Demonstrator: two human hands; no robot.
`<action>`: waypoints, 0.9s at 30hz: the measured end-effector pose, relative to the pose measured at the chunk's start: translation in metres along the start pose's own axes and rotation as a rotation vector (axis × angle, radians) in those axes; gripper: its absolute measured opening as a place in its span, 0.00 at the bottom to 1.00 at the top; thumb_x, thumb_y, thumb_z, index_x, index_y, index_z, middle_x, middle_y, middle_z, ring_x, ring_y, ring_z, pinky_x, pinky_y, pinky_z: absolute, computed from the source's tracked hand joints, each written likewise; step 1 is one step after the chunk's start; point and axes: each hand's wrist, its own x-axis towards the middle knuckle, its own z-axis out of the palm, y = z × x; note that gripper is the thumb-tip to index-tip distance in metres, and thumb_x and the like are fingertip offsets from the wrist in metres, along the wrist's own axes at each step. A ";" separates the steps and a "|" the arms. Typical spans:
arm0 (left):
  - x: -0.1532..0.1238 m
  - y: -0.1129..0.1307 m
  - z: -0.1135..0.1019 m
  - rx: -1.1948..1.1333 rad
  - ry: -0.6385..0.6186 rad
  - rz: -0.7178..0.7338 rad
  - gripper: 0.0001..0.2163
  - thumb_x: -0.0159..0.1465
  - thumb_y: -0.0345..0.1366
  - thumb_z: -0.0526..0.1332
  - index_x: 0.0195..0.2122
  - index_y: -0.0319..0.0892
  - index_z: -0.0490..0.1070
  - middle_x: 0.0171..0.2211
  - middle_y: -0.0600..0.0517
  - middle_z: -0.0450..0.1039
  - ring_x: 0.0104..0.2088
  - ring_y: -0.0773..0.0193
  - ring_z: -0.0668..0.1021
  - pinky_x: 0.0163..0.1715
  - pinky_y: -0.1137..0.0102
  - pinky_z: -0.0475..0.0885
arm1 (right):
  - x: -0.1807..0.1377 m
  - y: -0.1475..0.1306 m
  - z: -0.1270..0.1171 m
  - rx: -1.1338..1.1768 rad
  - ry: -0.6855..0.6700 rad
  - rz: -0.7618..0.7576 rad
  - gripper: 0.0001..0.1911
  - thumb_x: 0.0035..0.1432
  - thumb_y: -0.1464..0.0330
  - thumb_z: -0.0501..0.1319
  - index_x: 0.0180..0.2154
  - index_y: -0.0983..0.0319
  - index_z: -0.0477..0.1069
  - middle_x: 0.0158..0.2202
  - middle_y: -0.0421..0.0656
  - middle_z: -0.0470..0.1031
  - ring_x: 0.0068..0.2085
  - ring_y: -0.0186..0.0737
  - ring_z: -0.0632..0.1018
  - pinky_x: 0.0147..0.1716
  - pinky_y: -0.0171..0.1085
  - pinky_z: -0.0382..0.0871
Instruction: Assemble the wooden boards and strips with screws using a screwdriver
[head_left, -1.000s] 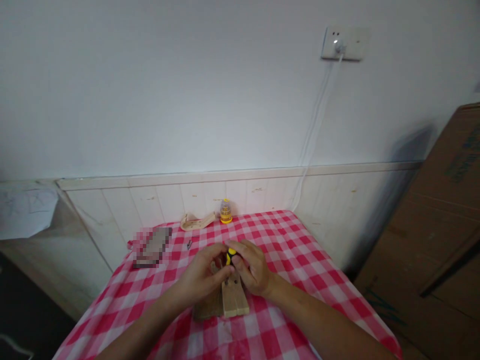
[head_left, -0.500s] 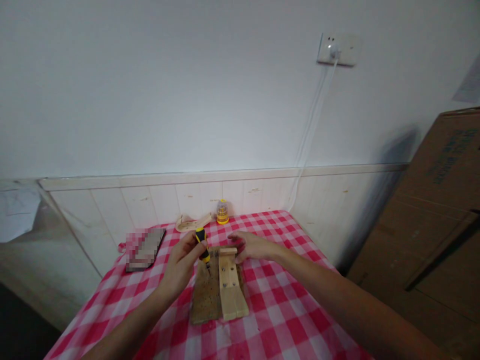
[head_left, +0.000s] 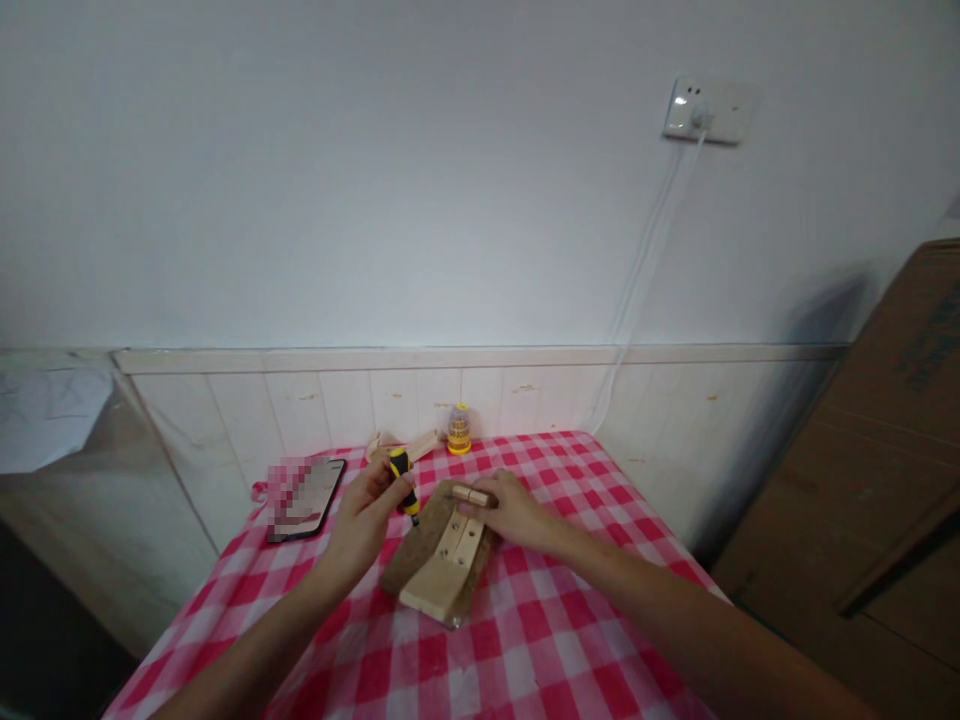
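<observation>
My left hand [head_left: 358,520] is closed around a yellow-and-black screwdriver [head_left: 405,485], its tip pointing down near the upper left of a worn brown board [head_left: 411,552]. On that board lies a pale wooden piece [head_left: 436,584], with several screws or holes showing in its middle and a small crossbar at its far end. My right hand [head_left: 517,515] grips the far end of this piece, thumb over the near side of the crossbar. The fingers behind it are partly hidden. Board and piece sit at a slant on the table.
A red-and-white checked cloth [head_left: 555,640] covers the table. Toward the wall stand a yellow-based clear container [head_left: 459,430] and another pale wooden piece [head_left: 424,445]. A phone [head_left: 319,505] lies at the left. Large cardboard [head_left: 847,480] leans at the right.
My right hand has come down onto the wooden piece's far end and closed on it. The board and piece have turned, their near ends swinging left. My left hand still holds the screwdriver.
</observation>
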 end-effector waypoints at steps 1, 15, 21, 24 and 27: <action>0.002 -0.001 0.000 0.003 0.010 0.013 0.14 0.60 0.46 0.66 0.34 0.40 0.69 0.27 0.57 0.67 0.27 0.69 0.69 0.28 0.73 0.67 | -0.007 -0.003 0.001 -0.100 0.097 0.043 0.14 0.63 0.57 0.63 0.45 0.57 0.79 0.35 0.43 0.76 0.37 0.44 0.77 0.36 0.39 0.70; -0.022 -0.006 0.023 0.381 0.029 -0.001 0.11 0.64 0.45 0.60 0.39 0.43 0.70 0.33 0.52 0.76 0.32 0.61 0.79 0.30 0.70 0.72 | -0.033 -0.022 -0.004 -0.114 -0.082 -0.091 0.36 0.50 0.57 0.74 0.59 0.54 0.66 0.56 0.47 0.70 0.58 0.53 0.71 0.57 0.52 0.64; -0.025 -0.012 0.023 0.476 0.006 -0.014 0.11 0.64 0.45 0.61 0.39 0.43 0.71 0.33 0.50 0.79 0.34 0.57 0.81 0.34 0.67 0.73 | -0.025 -0.001 0.018 -0.010 0.003 -0.187 0.37 0.43 0.61 0.78 0.54 0.56 0.68 0.53 0.46 0.74 0.53 0.51 0.74 0.53 0.50 0.66; -0.027 -0.009 0.021 0.501 0.040 0.000 0.10 0.64 0.45 0.60 0.39 0.44 0.70 0.35 0.50 0.79 0.35 0.58 0.81 0.34 0.68 0.73 | -0.027 0.005 0.024 -0.047 0.039 -0.184 0.34 0.42 0.60 0.78 0.50 0.58 0.68 0.50 0.46 0.74 0.51 0.51 0.74 0.50 0.50 0.66; -0.028 -0.009 0.020 0.511 0.075 0.042 0.10 0.65 0.44 0.59 0.40 0.44 0.68 0.35 0.50 0.78 0.35 0.58 0.81 0.33 0.69 0.73 | -0.028 0.004 0.025 -0.103 0.046 -0.193 0.32 0.43 0.58 0.77 0.48 0.58 0.68 0.48 0.46 0.74 0.49 0.51 0.73 0.49 0.50 0.66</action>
